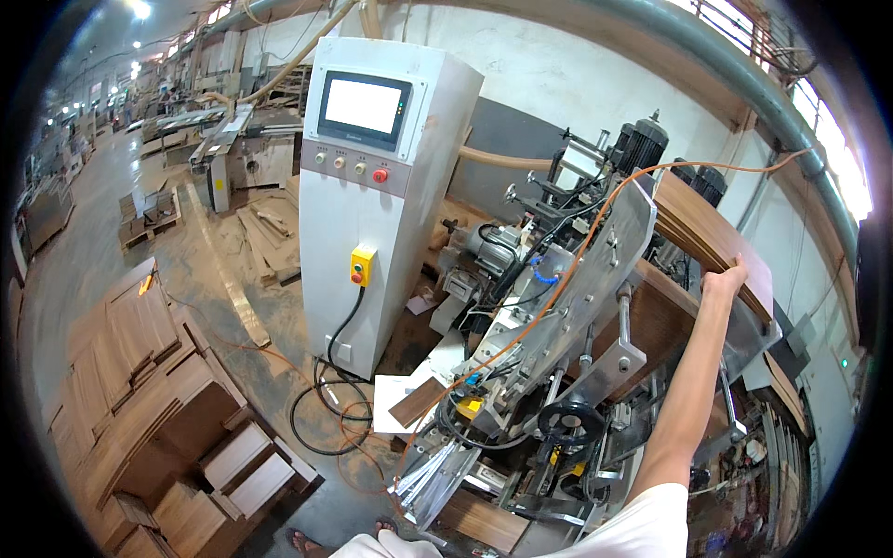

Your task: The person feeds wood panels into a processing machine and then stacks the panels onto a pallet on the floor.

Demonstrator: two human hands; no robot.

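Note:
My right arm, in a white sleeve, reaches up at the right side. My right hand [726, 281] is closed on the near edge of a stack of thin brown wooden boards [696, 221]. The stack slants at the top of a metal woodworking machine [581, 298], beside its upright metal plate [625, 228]. Part of the grip is hidden behind the hand and boards. My left hand is out of view. Lower in the machine, near my body, lies another wooden board [482, 519].
Left of the machine stands a grey control cabinet [391, 223] with a screen and buttons. Stacked wooden panels [139, 391] fill the lower left. An orange hose [558, 290] crosses the machine; a black cable [321, 442] coils on the floor. A grey pipe [735, 88] runs overhead.

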